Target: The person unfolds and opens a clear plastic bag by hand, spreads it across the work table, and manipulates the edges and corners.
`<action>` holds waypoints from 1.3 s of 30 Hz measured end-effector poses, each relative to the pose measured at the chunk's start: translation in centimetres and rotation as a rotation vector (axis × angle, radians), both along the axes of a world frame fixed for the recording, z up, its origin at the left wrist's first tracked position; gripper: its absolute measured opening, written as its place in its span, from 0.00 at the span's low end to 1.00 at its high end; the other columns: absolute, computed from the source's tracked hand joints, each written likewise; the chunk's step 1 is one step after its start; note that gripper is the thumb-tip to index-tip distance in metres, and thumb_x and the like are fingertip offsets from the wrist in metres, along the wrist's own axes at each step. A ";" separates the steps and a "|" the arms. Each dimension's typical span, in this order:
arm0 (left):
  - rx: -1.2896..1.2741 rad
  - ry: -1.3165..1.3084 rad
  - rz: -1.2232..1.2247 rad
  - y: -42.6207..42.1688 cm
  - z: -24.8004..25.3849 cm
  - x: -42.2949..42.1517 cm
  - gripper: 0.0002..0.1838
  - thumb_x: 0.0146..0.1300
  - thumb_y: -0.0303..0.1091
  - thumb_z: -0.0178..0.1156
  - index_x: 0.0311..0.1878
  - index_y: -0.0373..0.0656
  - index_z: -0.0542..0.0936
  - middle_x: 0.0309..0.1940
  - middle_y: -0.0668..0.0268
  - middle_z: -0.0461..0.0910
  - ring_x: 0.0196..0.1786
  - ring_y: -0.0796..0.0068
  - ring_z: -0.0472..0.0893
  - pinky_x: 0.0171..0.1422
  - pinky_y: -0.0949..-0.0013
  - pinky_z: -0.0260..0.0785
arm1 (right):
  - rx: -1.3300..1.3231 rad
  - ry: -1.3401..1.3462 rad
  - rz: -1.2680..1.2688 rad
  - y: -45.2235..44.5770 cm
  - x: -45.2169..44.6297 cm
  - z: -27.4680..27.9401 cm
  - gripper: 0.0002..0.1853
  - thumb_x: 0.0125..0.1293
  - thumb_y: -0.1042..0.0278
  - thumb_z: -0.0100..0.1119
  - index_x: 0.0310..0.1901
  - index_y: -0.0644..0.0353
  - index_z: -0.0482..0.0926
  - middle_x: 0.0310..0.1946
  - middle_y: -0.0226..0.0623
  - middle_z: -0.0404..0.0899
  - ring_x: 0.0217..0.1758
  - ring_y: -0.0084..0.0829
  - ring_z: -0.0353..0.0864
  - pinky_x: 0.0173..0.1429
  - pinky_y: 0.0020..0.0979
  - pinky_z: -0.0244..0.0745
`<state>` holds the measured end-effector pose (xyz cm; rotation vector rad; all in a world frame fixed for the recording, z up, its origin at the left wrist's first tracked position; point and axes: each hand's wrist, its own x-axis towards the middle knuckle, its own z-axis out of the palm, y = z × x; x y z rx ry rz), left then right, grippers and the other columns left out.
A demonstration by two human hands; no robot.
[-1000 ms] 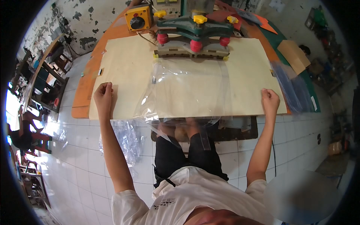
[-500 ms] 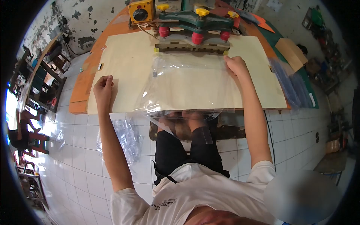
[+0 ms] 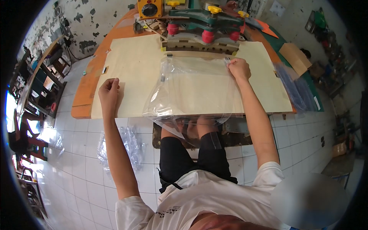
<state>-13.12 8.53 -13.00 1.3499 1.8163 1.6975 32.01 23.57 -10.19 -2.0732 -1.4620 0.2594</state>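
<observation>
A clear plastic sheet or bag lies on the cream board, its near part hanging over the table edge above the knees. My right hand is closed on its far right corner, beside a small dark piece. A similar dark piece sits at the far left corner. Beyond the plastic stands a green press with red knobs and a long metal bar. My left hand is closed over the board's left side, apart from the plastic; whatever its curled fingers hold is hidden.
A yellow control box with a black dial stands at the back left. Clear plastic sheets and a cardboard piece lie at the right. More crumpled plastic is on the tiled floor, left of my legs.
The plastic's far edge has come away from the press bar toward me, with my right hand still on its corner. My left hand stays closed at the left. The view has shifted slightly.
</observation>
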 end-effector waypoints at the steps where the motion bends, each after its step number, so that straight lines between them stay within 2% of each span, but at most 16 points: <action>1: 0.000 -0.006 0.009 0.0 0.1 0.1 0.16 0.67 0.40 0.62 0.38 0.33 0.83 0.25 0.68 0.79 0.30 0.83 0.75 0.36 0.77 0.66 | 0.028 0.001 0.019 -0.2 -0.1 0.1 0.08 0.53 0.57 0.71 0.34 0.44 0.87 0.37 0.30 0.88 0.42 0.37 0.86 0.47 0.39 0.79; 6: -0.003 -0.002 0.002 0.3 -0.2 -0.2 0.15 0.68 0.40 0.62 0.39 0.33 0.83 0.25 0.68 0.79 0.29 0.83 0.75 0.36 0.76 0.67 | 0.162 -0.001 0.108 -1.2 -0.4 -0.4 0.04 0.58 0.63 0.67 0.35 0.46 0.85 0.35 0.28 0.87 0.41 0.36 0.85 0.46 0.37 0.77; 8: 0.000 -0.002 0.006 0.4 -0.3 -0.3 0.15 0.68 0.40 0.62 0.39 0.33 0.82 0.25 0.68 0.79 0.29 0.83 0.75 0.36 0.76 0.67 | 0.290 0.022 0.238 -2.1 -0.6 -0.3 0.05 0.60 0.66 0.65 0.37 0.53 0.81 0.33 0.34 0.85 0.39 0.37 0.84 0.44 0.37 0.76; 9: -0.009 -0.008 0.004 0.5 -0.3 -0.4 0.15 0.68 0.40 0.62 0.39 0.33 0.82 0.25 0.68 0.79 0.29 0.83 0.75 0.36 0.76 0.67 | 0.289 0.022 0.241 -2.2 -0.5 -0.5 0.05 0.60 0.66 0.65 0.37 0.53 0.81 0.33 0.34 0.85 0.39 0.37 0.84 0.44 0.37 0.76; 11: -0.020 -0.013 0.005 0.5 -0.4 -0.4 0.15 0.68 0.40 0.62 0.39 0.33 0.82 0.25 0.69 0.78 0.29 0.83 0.75 0.36 0.76 0.67 | 0.505 0.091 0.435 -2.6 -0.4 -0.9 0.05 0.62 0.72 0.63 0.37 0.59 0.77 0.31 0.38 0.82 0.36 0.38 0.82 0.44 0.36 0.75; 17: -0.013 -0.015 0.009 0.6 -0.4 -0.4 0.15 0.67 0.40 0.62 0.39 0.34 0.83 0.25 0.69 0.78 0.29 0.83 0.75 0.36 0.77 0.67 | 0.658 0.248 0.575 -5.2 -0.8 -0.1 0.04 0.65 0.75 0.60 0.39 0.63 0.75 0.29 0.40 0.80 0.33 0.33 0.80 0.43 0.31 0.74; 27: -0.028 0.019 0.028 0.7 -0.3 -0.4 0.15 0.67 0.39 0.62 0.38 0.33 0.83 0.25 0.70 0.78 0.30 0.83 0.75 0.37 0.77 0.67 | 0.740 0.418 0.643 -7.5 -1.9 2.6 0.03 0.69 0.75 0.57 0.40 0.64 0.74 0.29 0.36 0.80 0.32 0.24 0.79 0.42 0.26 0.75; 29: -0.019 0.018 0.025 0.7 -0.3 -0.3 0.15 0.67 0.39 0.62 0.38 0.33 0.82 0.25 0.70 0.78 0.30 0.83 0.75 0.37 0.77 0.67 | 0.747 0.608 0.641 -7.8 -1.8 3.4 0.03 0.71 0.76 0.55 0.41 0.64 0.73 0.29 0.34 0.81 0.33 0.21 0.80 0.42 0.24 0.76; 31: -0.025 0.008 0.027 0.7 -0.2 -0.2 0.15 0.67 0.39 0.62 0.38 0.34 0.82 0.25 0.69 0.78 0.30 0.83 0.75 0.37 0.77 0.66 | 0.734 0.609 0.654 -8.9 -1.3 4.7 0.03 0.72 0.75 0.54 0.43 0.65 0.72 0.31 0.35 0.81 0.34 0.22 0.81 0.43 0.25 0.78; 33: -0.034 0.020 0.022 0.4 -0.1 -0.2 0.15 0.67 0.39 0.62 0.38 0.34 0.82 0.25 0.69 0.78 0.30 0.83 0.75 0.37 0.77 0.67 | 0.705 0.793 0.692 -10.0 -1.0 6.3 0.04 0.73 0.75 0.53 0.44 0.66 0.71 0.33 0.36 0.81 0.34 0.24 0.81 0.43 0.26 0.79; 35: -0.023 0.035 0.014 0.7 0.4 -0.1 0.15 0.67 0.39 0.62 0.38 0.34 0.82 0.25 0.69 0.78 0.30 0.83 0.75 0.37 0.77 0.67 | 0.701 0.807 0.728 -10.7 0.0 7.9 0.06 0.73 0.73 0.53 0.46 0.66 0.71 0.34 0.37 0.81 0.33 0.23 0.81 0.42 0.26 0.79; 37: -0.066 0.022 0.030 0.4 0.5 0.3 0.14 0.68 0.39 0.62 0.39 0.33 0.82 0.25 0.70 0.78 0.30 0.83 0.75 0.37 0.77 0.67 | 0.508 0.833 0.825 -11.8 1.0 9.4 0.07 0.73 0.71 0.53 0.47 0.66 0.72 0.34 0.36 0.81 0.33 0.21 0.80 0.40 0.25 0.78; 38: -0.064 0.027 0.026 0.6 0.3 0.2 0.14 0.68 0.39 0.62 0.39 0.33 0.82 0.25 0.70 0.78 0.30 0.83 0.75 0.37 0.77 0.67 | 0.449 0.839 0.845 -12.3 1.2 10.1 0.08 0.73 0.69 0.54 0.46 0.66 0.74 0.31 0.36 0.80 0.29 0.20 0.80 0.36 0.23 0.77; 39: 0.036 0.011 0.022 0.8 0.0 -0.2 0.14 0.68 0.38 0.62 0.40 0.33 0.82 0.26 0.69 0.79 0.30 0.83 0.75 0.37 0.77 0.67 | 0.454 0.841 0.840 -12.7 1.5 10.6 0.08 0.73 0.69 0.54 0.46 0.66 0.74 0.31 0.36 0.80 0.29 0.20 0.80 0.36 0.23 0.77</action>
